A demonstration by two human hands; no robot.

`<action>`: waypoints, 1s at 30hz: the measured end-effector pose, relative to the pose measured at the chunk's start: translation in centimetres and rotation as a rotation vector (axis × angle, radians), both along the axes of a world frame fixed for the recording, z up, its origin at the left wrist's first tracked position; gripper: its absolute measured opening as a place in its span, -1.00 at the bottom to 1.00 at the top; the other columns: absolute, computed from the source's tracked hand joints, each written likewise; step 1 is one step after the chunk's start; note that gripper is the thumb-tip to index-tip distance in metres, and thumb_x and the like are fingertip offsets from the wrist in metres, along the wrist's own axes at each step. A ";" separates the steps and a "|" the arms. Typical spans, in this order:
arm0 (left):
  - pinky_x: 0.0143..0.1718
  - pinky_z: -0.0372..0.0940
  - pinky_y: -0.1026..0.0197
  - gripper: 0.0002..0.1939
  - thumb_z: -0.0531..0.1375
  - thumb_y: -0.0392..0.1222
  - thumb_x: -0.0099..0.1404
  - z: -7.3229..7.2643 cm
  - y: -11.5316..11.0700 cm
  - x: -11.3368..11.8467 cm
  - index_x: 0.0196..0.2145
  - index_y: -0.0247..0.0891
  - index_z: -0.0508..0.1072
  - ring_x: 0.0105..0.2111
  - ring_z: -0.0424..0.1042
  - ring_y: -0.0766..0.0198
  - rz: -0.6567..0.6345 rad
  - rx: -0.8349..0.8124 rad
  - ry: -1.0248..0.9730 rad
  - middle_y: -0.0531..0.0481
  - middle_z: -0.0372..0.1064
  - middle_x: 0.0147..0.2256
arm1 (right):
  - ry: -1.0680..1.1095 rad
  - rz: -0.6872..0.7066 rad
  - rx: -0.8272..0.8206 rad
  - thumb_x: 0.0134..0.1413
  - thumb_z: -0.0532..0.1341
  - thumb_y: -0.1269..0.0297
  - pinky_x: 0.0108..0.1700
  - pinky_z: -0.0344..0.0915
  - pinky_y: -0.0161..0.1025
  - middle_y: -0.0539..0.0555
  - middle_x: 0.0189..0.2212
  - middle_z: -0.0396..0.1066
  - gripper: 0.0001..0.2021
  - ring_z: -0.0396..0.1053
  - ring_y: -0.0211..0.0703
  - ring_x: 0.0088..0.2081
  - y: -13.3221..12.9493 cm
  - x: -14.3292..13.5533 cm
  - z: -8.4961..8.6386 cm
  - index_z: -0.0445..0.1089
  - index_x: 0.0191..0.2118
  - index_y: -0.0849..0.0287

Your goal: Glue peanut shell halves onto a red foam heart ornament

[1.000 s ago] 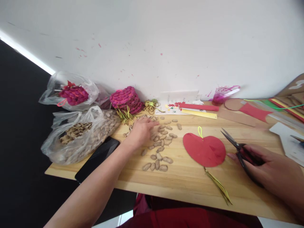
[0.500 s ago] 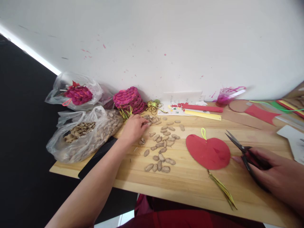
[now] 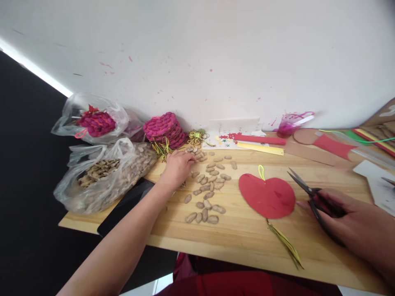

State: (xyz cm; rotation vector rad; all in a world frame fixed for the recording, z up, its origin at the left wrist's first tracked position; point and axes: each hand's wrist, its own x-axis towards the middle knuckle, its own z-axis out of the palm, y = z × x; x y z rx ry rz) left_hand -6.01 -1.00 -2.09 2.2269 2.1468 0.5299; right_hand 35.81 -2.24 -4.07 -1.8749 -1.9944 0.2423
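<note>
My right hand [image 3: 345, 222] is closed around the black handles of a pair of scissors [image 3: 304, 183], whose blades are slightly apart and point up and left. Just left of them lies a red heart-shaped cutout [image 3: 267, 196] with a yellow loop on top and an olive tassel [image 3: 286, 244] below. My left hand [image 3: 179, 166] reaches across the table, fingers bent together at the edge of a small heap of peanut shells [image 3: 193, 150]. What is between the fingertips is hidden. Whole peanuts [image 3: 212, 179] lie scattered to the right of this hand.
At the left stand a clear bag of peanut shells [image 3: 105, 172] and a bag with a magenta piece [image 3: 97, 122]. Stacked magenta pieces [image 3: 165, 129] sit by the wall. Red and yellow strips [image 3: 261, 148], a stained cup [image 3: 288, 124] and cardboard [image 3: 310, 150] line the back. A black flat object [image 3: 123, 205] lies under my left forearm.
The view has shifted slightly, so everything sits a little further left. My left hand has moved a little right, over the shells. The scissors stay in my right hand.
</note>
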 end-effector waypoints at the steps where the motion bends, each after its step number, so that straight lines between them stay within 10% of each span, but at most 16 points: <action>1: -0.03 0.23 -0.02 -0.80 0.13 -0.29 0.32 0.0 0.0 -0.1 -0.28 -0.21 0.58 -0.14 0.43 0.01 0.008 0.004 -0.012 -0.10 0.57 -0.21 | 0.010 -0.001 -0.006 -0.22 0.15 -0.20 -0.49 0.30 -0.16 0.05 -0.44 0.60 -0.57 0.53 0.09 -0.42 0.0 0.0 0.0 0.52 -0.41 0.02; 14: -0.24 0.27 0.19 -0.86 0.22 -0.18 0.28 0.0 0.5 0.4 -0.25 -0.18 0.58 -0.33 0.47 0.19 -0.003 -0.168 -0.335 0.02 0.57 -0.31 | -0.028 -0.017 -0.030 -0.23 0.14 -0.25 -0.49 0.29 -0.16 0.06 -0.44 0.59 -0.54 0.51 0.09 -0.43 -0.1 -0.1 0.4 0.50 -0.43 0.03; 25: -0.06 0.17 -0.05 -0.79 0.15 -0.22 0.34 1.1 0.3 -1.5 -0.22 -0.13 0.61 -0.09 0.39 -0.04 0.191 0.112 0.074 -0.08 0.56 -0.17 | -0.038 -0.007 -0.008 -0.24 0.13 -0.22 -0.50 0.29 -0.16 0.08 -0.45 0.60 -0.56 0.51 0.08 -0.45 0.1 -0.2 0.2 0.52 -0.46 0.03; 30: -0.03 0.17 -0.01 -0.83 0.20 -0.24 0.32 0.7 1.0 -0.8 -0.23 -0.13 0.62 -0.09 0.39 0.02 0.019 0.034 0.055 -0.04 0.57 -0.17 | -0.007 -0.050 -0.038 -0.28 0.13 -0.24 -0.46 0.31 -0.14 0.07 -0.41 0.61 -0.53 0.54 0.11 -0.39 0.1 -0.2 0.3 0.54 -0.42 0.02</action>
